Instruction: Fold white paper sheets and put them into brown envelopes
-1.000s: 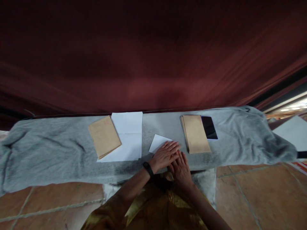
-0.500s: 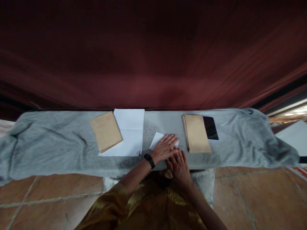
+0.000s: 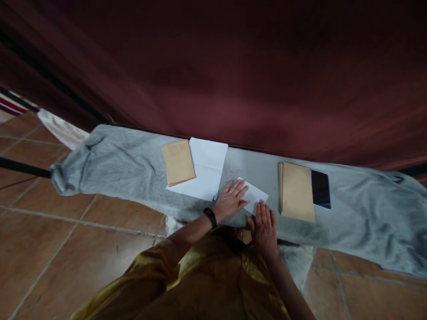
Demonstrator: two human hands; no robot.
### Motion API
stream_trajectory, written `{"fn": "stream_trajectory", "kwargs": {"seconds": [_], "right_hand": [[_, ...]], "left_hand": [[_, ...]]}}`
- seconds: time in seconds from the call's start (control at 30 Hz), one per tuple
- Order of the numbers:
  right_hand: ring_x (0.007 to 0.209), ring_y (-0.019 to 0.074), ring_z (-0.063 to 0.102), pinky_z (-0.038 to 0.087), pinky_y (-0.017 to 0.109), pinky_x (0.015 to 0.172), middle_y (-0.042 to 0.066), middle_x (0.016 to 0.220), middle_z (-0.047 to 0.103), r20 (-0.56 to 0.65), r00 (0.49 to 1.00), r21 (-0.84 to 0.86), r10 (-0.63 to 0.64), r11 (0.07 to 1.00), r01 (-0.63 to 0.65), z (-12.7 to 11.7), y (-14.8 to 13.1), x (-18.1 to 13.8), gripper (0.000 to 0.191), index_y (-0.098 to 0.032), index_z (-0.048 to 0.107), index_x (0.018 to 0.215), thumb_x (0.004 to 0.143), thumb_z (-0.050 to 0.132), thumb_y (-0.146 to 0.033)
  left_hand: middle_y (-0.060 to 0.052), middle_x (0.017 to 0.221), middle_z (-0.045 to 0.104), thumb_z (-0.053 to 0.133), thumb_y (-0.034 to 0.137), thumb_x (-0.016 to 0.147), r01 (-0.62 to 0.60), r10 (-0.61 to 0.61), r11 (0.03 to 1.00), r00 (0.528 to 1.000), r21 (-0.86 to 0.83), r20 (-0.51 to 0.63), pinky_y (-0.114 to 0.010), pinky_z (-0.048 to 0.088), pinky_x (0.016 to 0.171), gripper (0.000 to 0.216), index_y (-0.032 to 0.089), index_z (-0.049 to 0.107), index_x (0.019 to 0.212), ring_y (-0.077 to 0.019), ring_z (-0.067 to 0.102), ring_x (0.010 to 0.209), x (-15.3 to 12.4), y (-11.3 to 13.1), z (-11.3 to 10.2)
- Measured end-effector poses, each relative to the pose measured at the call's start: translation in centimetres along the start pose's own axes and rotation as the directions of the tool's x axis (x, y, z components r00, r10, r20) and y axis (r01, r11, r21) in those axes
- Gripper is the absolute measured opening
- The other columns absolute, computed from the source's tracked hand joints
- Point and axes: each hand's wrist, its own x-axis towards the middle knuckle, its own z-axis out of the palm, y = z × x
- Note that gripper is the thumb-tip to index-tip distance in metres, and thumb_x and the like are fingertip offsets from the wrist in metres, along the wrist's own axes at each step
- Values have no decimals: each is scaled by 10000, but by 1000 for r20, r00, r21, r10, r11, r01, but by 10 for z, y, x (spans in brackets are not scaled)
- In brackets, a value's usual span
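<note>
A small folded white paper [image 3: 255, 196] lies on the grey cloth [image 3: 126, 164]. My left hand [image 3: 231, 200], with a black band at the wrist, lies flat with fingers stretched out on the paper's left part. Flat on the cloth just below the paper rests my right hand [image 3: 264, 224], its fingertips touching the paper's near edge. Neither hand grips anything.
A brown envelope [image 3: 178, 161] overlaps a larger white sheet [image 3: 207, 171] to the left. To the right are a stack of brown envelopes [image 3: 296, 191] and a dark phone [image 3: 320, 188]. A dark red curtain [image 3: 233, 80] hangs behind. Tiled floor [image 3: 66, 240] lies in front.
The view has swung and tilted to the left. My hands have drawn apart: the left has slid left on the paper, the right has moved right and off the paper, which now shows between them.
</note>
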Motion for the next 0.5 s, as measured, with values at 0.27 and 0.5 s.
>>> {"fn": "stream_trajectory", "kwargs": {"seconds": [0.27,0.5], "right_hand": [[1469,333,322,287,582,1167,230,1600,303,-12,1000,-9,-15,1000,15,4,3,-2,664,-90,165,1594,1051,354,-423],[1430,347,381,313,581,1145,247,1551,391,-20,1000,-12,-15,1000,14,7,6,1,651,-75,258,1563,1039,386,-439]], "left_hand": [[-123,1532,475,410,298,1018,-151,150,988,987,18,56,-452,239,1222,428,183,502,1420,-239,417,1435,-10,10,2],[-142,1486,523,426,205,990,-209,206,978,971,8,122,-461,300,1188,382,163,553,1348,-267,459,1403,-13,8,-12]]}}
